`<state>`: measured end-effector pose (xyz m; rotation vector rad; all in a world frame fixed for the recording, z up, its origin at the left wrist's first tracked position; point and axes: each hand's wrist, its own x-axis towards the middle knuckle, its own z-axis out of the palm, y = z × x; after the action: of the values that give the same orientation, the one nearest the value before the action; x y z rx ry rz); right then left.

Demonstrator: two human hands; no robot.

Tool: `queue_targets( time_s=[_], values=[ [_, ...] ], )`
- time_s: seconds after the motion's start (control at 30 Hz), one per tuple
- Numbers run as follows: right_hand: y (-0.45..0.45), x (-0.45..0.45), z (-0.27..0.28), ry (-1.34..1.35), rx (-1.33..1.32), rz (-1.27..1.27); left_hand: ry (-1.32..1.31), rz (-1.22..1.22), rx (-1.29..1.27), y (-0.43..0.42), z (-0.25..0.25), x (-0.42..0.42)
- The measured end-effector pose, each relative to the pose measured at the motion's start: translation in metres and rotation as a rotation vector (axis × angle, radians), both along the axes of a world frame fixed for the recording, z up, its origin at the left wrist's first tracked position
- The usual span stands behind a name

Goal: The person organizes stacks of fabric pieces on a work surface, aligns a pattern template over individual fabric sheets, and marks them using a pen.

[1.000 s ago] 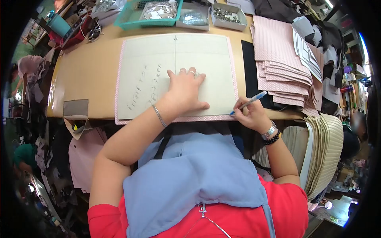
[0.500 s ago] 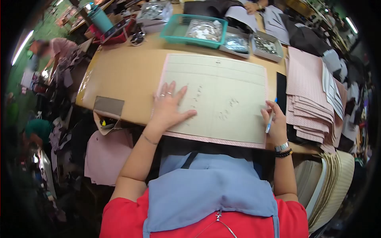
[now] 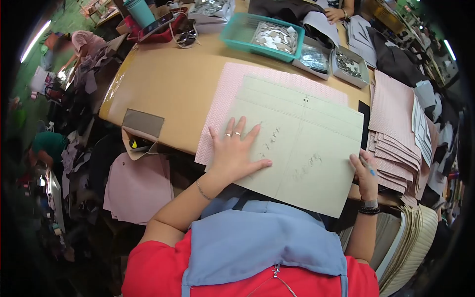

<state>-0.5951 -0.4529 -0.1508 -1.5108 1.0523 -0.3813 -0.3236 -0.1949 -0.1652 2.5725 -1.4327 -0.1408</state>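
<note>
A pale green card template (image 3: 292,136) with handwriting and ruled lines lies askew over a pink patterned sheet (image 3: 222,96). Its lower corner juts past the table's front edge. My left hand (image 3: 235,153) rests flat on the left part of the card, fingers spread. At the card's right edge, my right hand (image 3: 366,180) has its thumb and fingers closed, with a blue-and-white pen (image 3: 368,167) held in it. Whether those fingers also pinch the card is hard to see.
To the right is a stack of pink patterned sheets (image 3: 391,116). A teal basket (image 3: 235,45) of small packets and a box of metal pieces (image 3: 350,67) stand at the back. Another person's hand (image 3: 335,15) is beyond. An open box (image 3: 136,148) hangs at the front left edge.
The card has slid toward me and to the right, turning clockwise, and uncovers the pink sheet's top and left. Both hands moved with it. The head view has shifted slightly.
</note>
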Motion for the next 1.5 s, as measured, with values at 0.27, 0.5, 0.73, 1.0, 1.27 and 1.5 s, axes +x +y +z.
queue_targets(
  time_s=[0.27,0.5,0.73,1.0,1.27,1.5],
  values=[
    [0.015,0.006,-0.008,-0.080,-0.173,-0.039,0.071,0.027,0.021,0.002,0.002,0.008],
    [0.017,0.003,-0.006,-0.059,-0.222,0.025,-0.055,0.230,-0.021,0.008,-0.007,0.042],
    [-0.036,-0.078,-0.074,0.002,-1.053,-0.234,0.077,0.191,-0.250,0.019,-0.021,0.075],
    [-0.043,-0.062,0.004,0.272,-1.530,-0.321,0.840,0.263,-0.654,0.017,-0.003,0.100],
    [-0.045,-0.065,0.018,0.057,-1.428,-0.376,-0.295,0.664,-0.171,0.115,0.093,0.255],
    [-0.067,-0.080,-0.008,0.001,-1.414,-0.403,-0.054,0.796,0.472,0.138,0.022,0.239]
  ],
)
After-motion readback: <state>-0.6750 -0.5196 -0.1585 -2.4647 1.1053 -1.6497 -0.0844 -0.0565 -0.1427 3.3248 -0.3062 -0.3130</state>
